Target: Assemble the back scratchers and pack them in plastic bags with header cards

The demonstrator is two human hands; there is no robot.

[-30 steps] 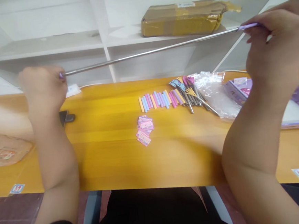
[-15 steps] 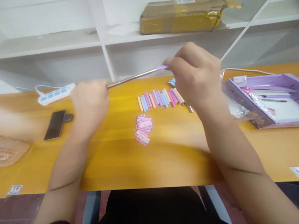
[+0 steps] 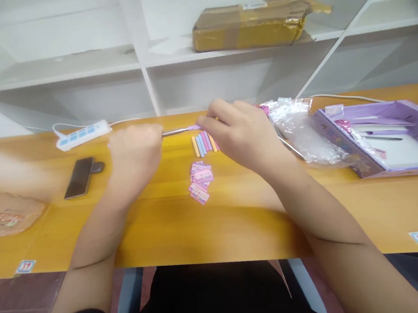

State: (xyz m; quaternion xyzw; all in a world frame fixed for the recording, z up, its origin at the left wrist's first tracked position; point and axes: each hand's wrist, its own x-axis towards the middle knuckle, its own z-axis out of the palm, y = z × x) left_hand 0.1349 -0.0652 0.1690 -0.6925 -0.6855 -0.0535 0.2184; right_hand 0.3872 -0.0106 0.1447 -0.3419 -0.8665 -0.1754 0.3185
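Between my two hands runs a thin silver telescopic rod [image 3: 175, 132] with a light purple tip. My left hand [image 3: 136, 150] is closed in a fist round its thicker end. The purple tip is pinched in the fingers of my right hand [image 3: 241, 132]. Below and behind the rod lies a row of coloured chalk-like sticks [image 3: 201, 144] in yellow, blue, pink and purple, partly covered by my right hand. A small pile of pink and purple printed cards [image 3: 201, 181] rests on the table nearer to me.
On the right stand a purple open box [image 3: 376, 172] and crumpled clear plastic bags [image 3: 301, 130]. A power strip [image 3: 84, 136], a black phone [image 3: 79, 178] and an orange packet [image 3: 10, 210] lie on the left. A taped cardboard box [image 3: 249, 25] sits on the white shelf.
My right hand has come left and down toward my left hand. Much less of the rod shows between them, and the plastic bags on the right are less hidden.
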